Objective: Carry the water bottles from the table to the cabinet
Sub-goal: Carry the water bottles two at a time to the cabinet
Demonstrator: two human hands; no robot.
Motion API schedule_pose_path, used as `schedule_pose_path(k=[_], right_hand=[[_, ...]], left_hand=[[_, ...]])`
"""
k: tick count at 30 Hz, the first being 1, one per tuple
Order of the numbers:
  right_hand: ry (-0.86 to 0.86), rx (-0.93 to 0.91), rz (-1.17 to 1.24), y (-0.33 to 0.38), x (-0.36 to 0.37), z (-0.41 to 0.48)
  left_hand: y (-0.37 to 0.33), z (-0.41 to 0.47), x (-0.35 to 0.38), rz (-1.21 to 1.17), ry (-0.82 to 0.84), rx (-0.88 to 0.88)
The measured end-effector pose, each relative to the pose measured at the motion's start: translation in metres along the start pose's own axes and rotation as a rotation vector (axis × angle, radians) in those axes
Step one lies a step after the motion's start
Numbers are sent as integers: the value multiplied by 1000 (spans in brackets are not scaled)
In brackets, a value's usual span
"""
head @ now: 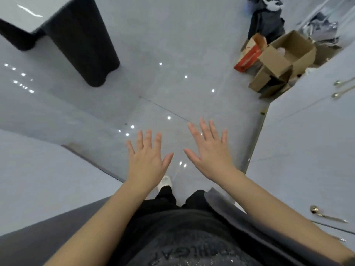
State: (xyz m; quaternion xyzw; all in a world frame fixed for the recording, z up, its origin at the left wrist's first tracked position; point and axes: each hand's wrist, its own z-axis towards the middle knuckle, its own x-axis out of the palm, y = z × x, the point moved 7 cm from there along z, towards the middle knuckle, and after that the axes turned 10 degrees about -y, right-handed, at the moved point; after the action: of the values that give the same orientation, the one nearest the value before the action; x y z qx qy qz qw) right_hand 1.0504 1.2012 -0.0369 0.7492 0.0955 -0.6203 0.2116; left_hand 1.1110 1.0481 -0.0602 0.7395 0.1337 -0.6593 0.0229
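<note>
Cabinet (307,141) just beside spread right hand (211,152); table (19,14) well beyond left hand (148,162).

A glossy grey tiled floor (172,83) is seen, dotted with small reflected lights. At the upper right, 1 open cardboard box (288,52) is set on it, and a red carton (248,56) is placed just beside its left side. More cardboard (263,81) is piled below the box. A dark bundle (267,24), blurred, is seen behind them.
</note>
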Motion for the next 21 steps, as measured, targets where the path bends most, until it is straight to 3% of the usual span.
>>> schedule_pose_path(k=[11, 21], right_hand=[[155, -393, -44, 105, 31, 106], [278, -743, -157, 161, 54, 222]], left_hand=[[107, 11, -19, -86, -50, -419], [147, 57, -10, -205, -42, -859]])
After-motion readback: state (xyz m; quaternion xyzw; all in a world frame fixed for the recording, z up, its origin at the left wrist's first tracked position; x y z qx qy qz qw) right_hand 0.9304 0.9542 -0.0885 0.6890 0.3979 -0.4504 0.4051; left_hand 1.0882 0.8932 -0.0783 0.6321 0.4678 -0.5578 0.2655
